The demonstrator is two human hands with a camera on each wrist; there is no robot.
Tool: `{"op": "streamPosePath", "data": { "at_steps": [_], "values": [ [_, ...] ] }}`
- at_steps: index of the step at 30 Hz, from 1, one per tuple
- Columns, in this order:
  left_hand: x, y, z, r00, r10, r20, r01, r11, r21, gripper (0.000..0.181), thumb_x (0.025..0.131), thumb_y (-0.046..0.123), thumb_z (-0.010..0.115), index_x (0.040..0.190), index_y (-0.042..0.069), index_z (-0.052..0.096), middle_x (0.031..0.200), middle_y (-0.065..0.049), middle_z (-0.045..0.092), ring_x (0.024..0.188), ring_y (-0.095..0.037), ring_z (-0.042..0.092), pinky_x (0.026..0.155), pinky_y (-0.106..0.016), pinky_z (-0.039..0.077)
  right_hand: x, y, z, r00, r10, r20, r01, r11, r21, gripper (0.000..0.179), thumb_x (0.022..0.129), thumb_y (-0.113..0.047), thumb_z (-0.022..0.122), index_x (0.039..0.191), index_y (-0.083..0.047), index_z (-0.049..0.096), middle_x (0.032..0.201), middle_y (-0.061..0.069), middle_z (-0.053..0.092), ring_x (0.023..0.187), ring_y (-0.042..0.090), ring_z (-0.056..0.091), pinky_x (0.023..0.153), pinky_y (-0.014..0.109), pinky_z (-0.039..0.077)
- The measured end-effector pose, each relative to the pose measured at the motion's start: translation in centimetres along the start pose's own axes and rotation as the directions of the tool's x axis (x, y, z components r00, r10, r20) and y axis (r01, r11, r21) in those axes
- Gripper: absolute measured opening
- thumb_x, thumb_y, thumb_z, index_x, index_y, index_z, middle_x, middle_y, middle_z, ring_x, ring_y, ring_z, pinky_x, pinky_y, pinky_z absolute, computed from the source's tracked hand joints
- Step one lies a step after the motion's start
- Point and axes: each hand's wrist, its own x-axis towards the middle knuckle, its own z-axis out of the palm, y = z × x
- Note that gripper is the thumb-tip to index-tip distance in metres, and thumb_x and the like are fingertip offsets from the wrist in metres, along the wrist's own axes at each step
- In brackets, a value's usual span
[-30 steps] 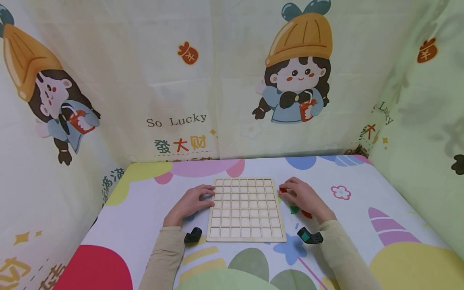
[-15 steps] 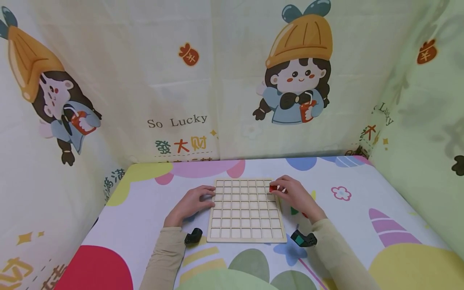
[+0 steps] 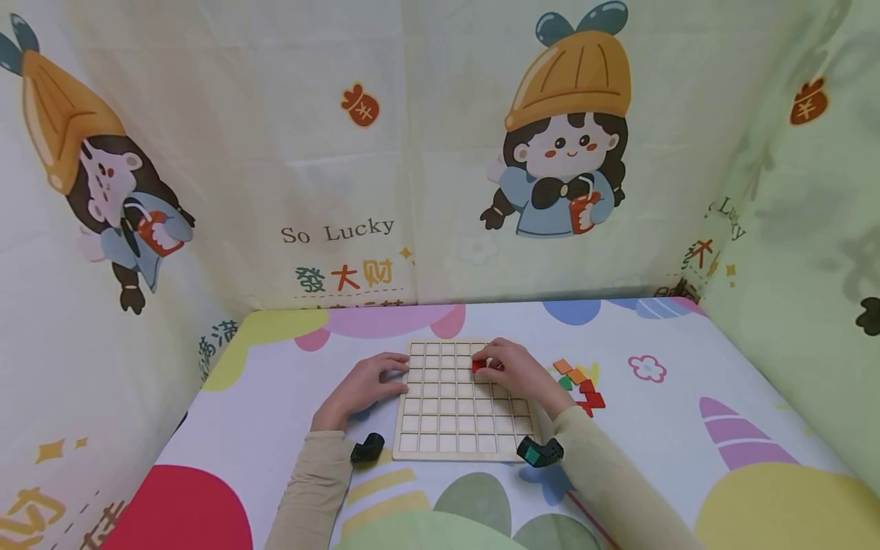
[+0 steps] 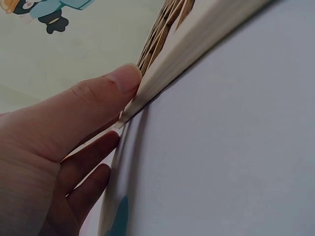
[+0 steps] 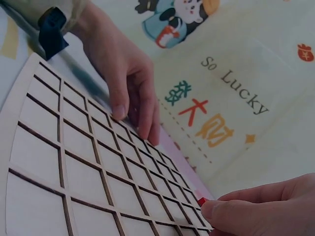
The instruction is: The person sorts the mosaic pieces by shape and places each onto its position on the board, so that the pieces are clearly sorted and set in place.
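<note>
A wooden grid board (image 3: 447, 442) with bare square cells lies flat on the table. My left hand (image 3: 364, 386) rests at its left edge; in the left wrist view the thumb (image 4: 127, 77) touches the side of the frame and the other fingers lie along it, loosely bent. Over the upper right part of the grid, my right hand (image 3: 512, 370) pinches a small red tile (image 3: 478, 366) between thumb and fingers. Only a corner of that red piece shows in the right wrist view, at the tips of the right hand (image 5: 275, 211).
Right of the board lies a loose group of tiles: orange ones (image 3: 563, 367), a green one (image 3: 565, 383) and several red ones (image 3: 595, 400). A patterned cloth (image 3: 275, 397) covers the table, and printed curtains (image 3: 440, 153) hang behind and at both sides.
My right hand has carried the red tile leftward, from beside the board to over the grid, uncovering the loose tiles on the right. The left hand has stayed at the edge.
</note>
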Motion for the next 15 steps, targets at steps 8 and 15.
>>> {"op": "streamPosePath", "data": {
  "at_steps": [8, 15],
  "values": [
    [0.1, -0.1, 0.1, 1.0, -0.012, -0.002, 0.012, 1.0, 0.006, 0.036, 0.086, 0.022, 0.076, 0.117, 0.006, 0.07, 0.135, -0.005, 0.059, 0.13, -0.029, 0.049, 0.109, -0.046, 0.039, 1.7, -1.3, 1.7, 0.996, -0.071, 0.053, 0.072, 0.997, -0.022, 0.029, 0.091, -0.016, 0.07, 0.118, -0.005, 0.07, 0.107, 0.003, 0.064, 0.091, 0.015, 0.058, 0.081, 0.031, 0.052],
    [0.1, 0.1, 0.0, 1.0, -0.012, -0.002, 0.012, 1.0, 0.015, 0.035, 0.086, 0.022, 0.076, 0.117, 0.006, 0.07, 0.134, -0.005, 0.059, 0.13, -0.028, 0.049, 0.109, -0.046, 0.038, 2.6, -2.3, 2.5, 0.994, -0.079, 0.077, 0.082, 0.996, -0.042, 0.026, 0.092, -0.014, 0.069, 0.117, -0.006, 0.071, 0.11, 0.005, 0.064, 0.098, 0.018, 0.056, 0.086, 0.036, 0.051]
  ]
}}
